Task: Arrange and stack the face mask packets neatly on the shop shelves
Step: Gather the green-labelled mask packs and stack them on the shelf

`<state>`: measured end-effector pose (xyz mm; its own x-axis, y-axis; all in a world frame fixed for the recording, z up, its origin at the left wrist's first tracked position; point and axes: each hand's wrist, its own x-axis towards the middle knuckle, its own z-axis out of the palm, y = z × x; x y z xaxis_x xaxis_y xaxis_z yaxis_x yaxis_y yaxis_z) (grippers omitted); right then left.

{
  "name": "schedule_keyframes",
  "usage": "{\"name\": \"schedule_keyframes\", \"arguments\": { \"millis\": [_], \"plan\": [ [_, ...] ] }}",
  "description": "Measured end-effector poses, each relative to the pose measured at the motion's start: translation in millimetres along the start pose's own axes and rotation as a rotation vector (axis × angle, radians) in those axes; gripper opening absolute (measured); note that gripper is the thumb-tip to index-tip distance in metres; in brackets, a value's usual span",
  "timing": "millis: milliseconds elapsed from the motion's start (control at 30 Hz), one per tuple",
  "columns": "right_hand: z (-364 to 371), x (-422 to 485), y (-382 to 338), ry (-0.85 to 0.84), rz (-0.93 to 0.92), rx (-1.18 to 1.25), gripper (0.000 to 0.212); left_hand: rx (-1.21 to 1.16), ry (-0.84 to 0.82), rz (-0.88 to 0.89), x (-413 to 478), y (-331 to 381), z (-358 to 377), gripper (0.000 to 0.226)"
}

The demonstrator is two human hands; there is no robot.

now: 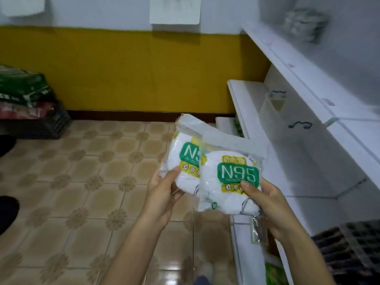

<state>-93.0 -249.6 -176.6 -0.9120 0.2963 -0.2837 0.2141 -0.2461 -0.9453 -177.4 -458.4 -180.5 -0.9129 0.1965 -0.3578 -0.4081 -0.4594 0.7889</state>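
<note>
Mid-frame, the left hand (162, 194) has its grip clamped on one clear plastic N95 mask packet (183, 157); the right hand (267, 202) pinches the overlapping second packet (230, 182), beside white shelves (308, 83).

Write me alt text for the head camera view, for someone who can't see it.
Two bare hands hold two N95 mask packets above a tiled floor: the left hand grips the rear packet, the right hand grips the front packet, which overlaps it. White shop shelves stand to the right, with blurred packets on an upper shelf.
</note>
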Motion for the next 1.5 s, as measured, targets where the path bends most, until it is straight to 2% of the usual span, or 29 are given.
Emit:
{"name": "schedule_keyframes", "arguments": {
  "millis": [100, 200, 267, 333, 433, 467, 533, 600, 667, 700, 767, 867, 933, 1000, 1067, 1200, 1300, 1400, 1500],
  "plan": [
    [-14.6, 56.3, -24.7, 0.002, -0.012, 0.079, 0.064, -0.005, 0.066, 0.057, 48.6, 22.6, 15.0, 0.036],
    [-12.1, 109.1, -48.7, -0.019, -0.008, 0.423, 0.055, -0.047, 0.094, 0.082, 84.6, 38.8, 30.0, 0.033],
    [-3.0, 135.4, -55.7, -0.051, 0.007, 0.554, 0.046, -0.085, 0.099, 0.070, 100.1, 39.7, 36.4, 0.032],
    [11.3, 156.9, -58.2, -0.106, 0.035, 0.533, 0.046, -0.086, 0.074, 0.050, 117.4, 36.1, 42.1, 0.032],
    [34.4, 186.7, -58.7, -0.198, 0.108, 0.417, 0.075, 0.007, -0.013, 0.039, 147.3, 32.6, 54.4, 0.034],
    [39.4, 197.0, -57.7, -0.207, 0.142, 0.408, 0.076, 0.060, -0.065, 0.034, 156.7, 32.8, 57.3, 0.039],
    [46.0, 219.6, -56.3, -0.204, 0.170, 0.400, 0.059, 0.172, -0.144, 0.010, 178.4, 41.3, 56.4, 0.044],
    [49.4, 244.4, -57.5, -0.191, 0.158, 0.373, 0.051, 0.274, -0.169, -0.011, 208.1, 56.8, 50.7, 0.041],
    [50.7, 274.9, -62.0, -0.175, 0.117, 0.315, 0.056, 0.407, -0.218, -0.021, 246.8, 74.7, 48.0, 0.040],
    [53.4, 290.9, -68.4, -0.164, 0.097, 0.278, 0.065, 0.439, -0.242, -0.017, 269.4, 82.7, 51.1, 0.041],
    [62.8, 326.3, -85.4, -0.134, 0.047, 0.187, 0.078, 0.419, -0.269, -0.009, 314.4, 99.6, 65.8, 0.043],
    [81.0, 381.4, -115.3, -0.092, -0.026, 0.128, 0.055, 0.335, -0.260, -0.067, 377.0, 119.9, 90.0, 0.042],
    [94.4, 413.4, -134.5, -0.059, -0.053, 0.130, 0.047, 0.311, -0.327, -0.071, 393.0, 152.0, 112.4, 0.037],
    [102.4, 443.0, -151.3, -0.002, -0.088, 0.133, 0.045, 0.339, -0.305, -0.181, 443.1, 164.8, 129.8, 0.028],
    [101.0, 472.1, -163.6, 0.093, -0.145, 0.174, 0.044, 0.371, -0.346, -0.145, 499.0, 163.8, 135.5, 0.022],
    [71.5, 516.3, -180.3, 0.267, -0.174, 0.439, 0.047, 0.257, -0.386, -0.118, 565.0, 177.2, 148.4, 0.048],
    [45.4, 540.8, -191.2, 0.336, -0.230, 0.574, 0.038, 0.275, -0.411, -0.109, 605.7, 181.2, 163.1, 0.052],
    [29.5, 573.2, -199.2, 0.304, -0.280, 0.647, 0.030, 0.272, -0.433, -0.109, 644.2, 178.5, 190.2, 0.049],
    [22.5, 624.2, -210.8, 0.238, -0.256, 0.576, 0.059, 0.301, -0.480, -0.096, 684.9, 179.2, 226.5, 0.048]
  ]
}}
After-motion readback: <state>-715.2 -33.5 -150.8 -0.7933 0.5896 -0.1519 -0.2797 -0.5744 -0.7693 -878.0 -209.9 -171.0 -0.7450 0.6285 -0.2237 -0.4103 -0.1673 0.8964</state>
